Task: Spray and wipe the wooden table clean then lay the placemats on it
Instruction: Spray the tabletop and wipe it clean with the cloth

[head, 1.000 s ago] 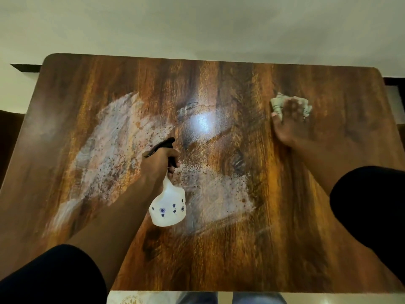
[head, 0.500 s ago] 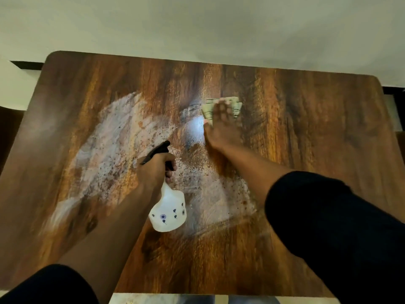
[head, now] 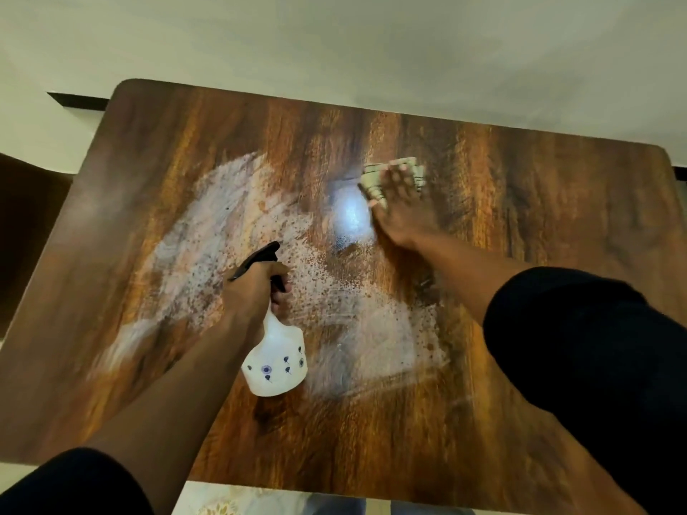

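**Wiping stage: cloth at the far centre, spray film not yet cleared**

The wooden counter [head: 520,366] fills the view. A broad whitish film of spray [head: 208,239] lies across its left and middle, speckled where droplets have beaded; the right part shows bare grain. A bright reflection sits just left of my right hand. My two forearms, in dark sleeves [head: 580,347], reach in from the near edge.

My left hand [head: 252,288] has its grip wrapped round the neck of the spray bottle [head: 277,362], a white bottle with small blue flowers and a black trigger head; I cannot tell whether it rests on the counter or hangs just over it. My right hand [head: 401,206] presses a folded pale cloth [head: 375,176] flat against the counter at the far centre, fingers spread over it, not curled round it; this area is blurred.

I judge the step in hand to be the wipe, roughly midway. The next move calls for carrying the cloth across the filmed left and near-centre patches, keeping even downward pressure. No placemats can be made out for certain; a patterned strip [head: 230,503] shows below the near edge.
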